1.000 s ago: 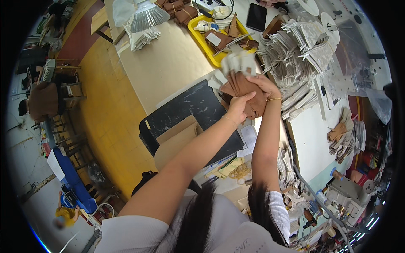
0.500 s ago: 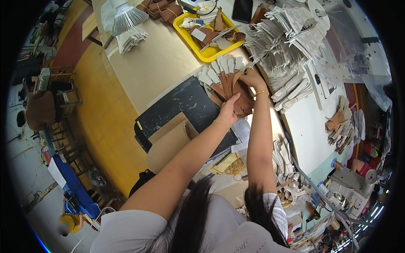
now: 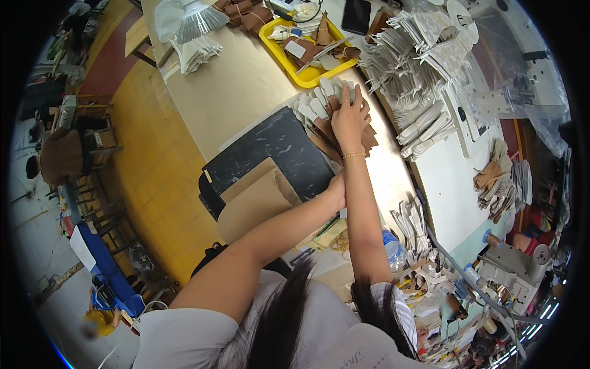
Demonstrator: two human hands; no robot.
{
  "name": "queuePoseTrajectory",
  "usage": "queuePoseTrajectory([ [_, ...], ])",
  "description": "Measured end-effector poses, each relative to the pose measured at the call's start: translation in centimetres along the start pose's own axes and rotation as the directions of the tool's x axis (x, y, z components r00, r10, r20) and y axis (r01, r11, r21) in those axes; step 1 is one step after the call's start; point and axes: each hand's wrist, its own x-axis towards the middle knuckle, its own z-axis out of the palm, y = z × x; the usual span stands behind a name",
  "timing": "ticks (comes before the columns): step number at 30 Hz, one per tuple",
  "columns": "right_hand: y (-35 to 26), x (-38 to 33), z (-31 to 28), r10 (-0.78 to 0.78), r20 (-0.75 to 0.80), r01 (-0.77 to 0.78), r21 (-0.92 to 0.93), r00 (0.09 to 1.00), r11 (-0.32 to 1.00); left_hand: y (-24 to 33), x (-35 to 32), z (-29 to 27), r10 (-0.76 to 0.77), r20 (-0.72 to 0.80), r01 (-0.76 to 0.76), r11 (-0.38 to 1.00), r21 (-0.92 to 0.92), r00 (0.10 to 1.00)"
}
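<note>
A fan of flat brown pieces with pale, rounded ends (image 3: 314, 109) lies on the worktable, partly under my right hand (image 3: 351, 122). That hand rests on the pieces from above with its fingers stretched out and spread. Brown edges show on both sides of it. My left hand (image 3: 335, 189) is lower, close beside my right forearm, which hides its fingers; whether it holds anything is not visible. To the left of the fan lies a scuffed black board (image 3: 264, 161), with a folded brown card or paper (image 3: 258, 200) on top.
A yellow tray (image 3: 301, 80) with brown pieces and tools stands beyond the fan. Stacks of whitish pieces (image 3: 405, 58) and tied bundles (image 3: 424, 132) sit on the right. A black phone (image 3: 356, 15), a lamp (image 3: 200, 21) and a sewing machine (image 3: 522, 270) are also around.
My right hand has moved left from the fan's right edge and now lies over it. My left hand has drawn back from the pieces toward me, behind my right forearm.
</note>
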Motion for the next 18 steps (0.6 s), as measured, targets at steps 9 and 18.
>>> queuePoseTrajectory([
  [9, 1.7, -0.5, -1.8, 0.178, 0.16, -0.232, 0.442, 0.971, 0.866, -1.7, -7.3, -1.3, -0.049, 0.015, 0.047, 0.994, 0.098, 0.999],
  [18, 3.6, 0.4, 0.7, 0.147, 0.137, -0.194, 0.463, 0.98, 0.865, -1.6, -18.0, -5.4, -0.196, 0.263, -0.037, 0.731, 0.681, 0.945],
])
